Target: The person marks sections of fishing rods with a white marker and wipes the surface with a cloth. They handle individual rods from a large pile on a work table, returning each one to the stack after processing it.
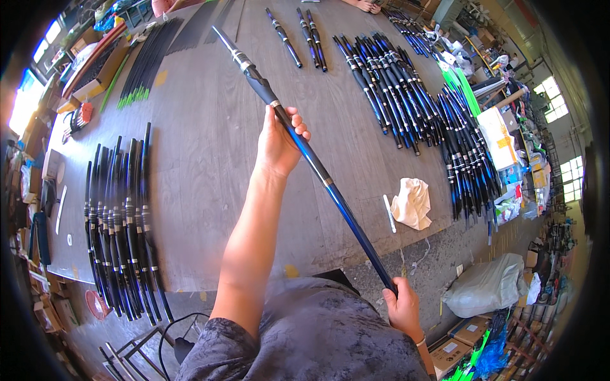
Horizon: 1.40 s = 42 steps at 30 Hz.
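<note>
A dark blue and black fishing rod (344, 207) slants across the view in front of me, its tip end far left and its butt near right. My left hand (279, 141) is closed around the rod just below its black grip and reel seat. Down by my body, my right hand (403, 307) grips the butt end. The rod is held above the table (210, 159). To the left lies a row of similar rods (121, 222), reaching over the table's near edge. Another large group of blue-black rods (387, 82) lies at the far right.
A crumpled white cloth (412, 204) and a white stick (389, 214) lie near the right edge. Thin black rods with green ends (143, 70) are at far left. Another person's hands (365, 6) rest at the far edge. A white sack (486, 286) stands on the floor.
</note>
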{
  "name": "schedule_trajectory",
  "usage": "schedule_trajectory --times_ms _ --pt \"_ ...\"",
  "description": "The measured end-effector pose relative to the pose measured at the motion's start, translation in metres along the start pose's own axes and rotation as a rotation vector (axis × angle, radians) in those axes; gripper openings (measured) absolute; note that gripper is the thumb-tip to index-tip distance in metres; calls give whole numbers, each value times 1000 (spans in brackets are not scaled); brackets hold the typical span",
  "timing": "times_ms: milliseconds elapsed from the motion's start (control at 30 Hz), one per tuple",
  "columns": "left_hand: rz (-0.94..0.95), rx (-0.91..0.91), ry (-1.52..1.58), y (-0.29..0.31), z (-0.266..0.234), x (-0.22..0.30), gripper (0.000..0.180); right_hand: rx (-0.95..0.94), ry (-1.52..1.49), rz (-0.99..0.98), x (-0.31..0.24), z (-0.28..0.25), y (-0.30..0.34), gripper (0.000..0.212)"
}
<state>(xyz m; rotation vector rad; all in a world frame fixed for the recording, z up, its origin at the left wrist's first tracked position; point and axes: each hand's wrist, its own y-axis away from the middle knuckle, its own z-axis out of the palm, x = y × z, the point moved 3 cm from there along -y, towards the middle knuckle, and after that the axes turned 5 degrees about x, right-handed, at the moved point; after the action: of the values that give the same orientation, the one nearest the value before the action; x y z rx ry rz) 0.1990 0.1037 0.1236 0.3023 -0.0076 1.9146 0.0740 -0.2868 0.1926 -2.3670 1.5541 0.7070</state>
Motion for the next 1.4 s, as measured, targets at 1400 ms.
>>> schedule_trajectory --times_ms 1400 --pt "450 504 -1171 44 -101 -16 36 -216 13 -26 89 118 -39 28"
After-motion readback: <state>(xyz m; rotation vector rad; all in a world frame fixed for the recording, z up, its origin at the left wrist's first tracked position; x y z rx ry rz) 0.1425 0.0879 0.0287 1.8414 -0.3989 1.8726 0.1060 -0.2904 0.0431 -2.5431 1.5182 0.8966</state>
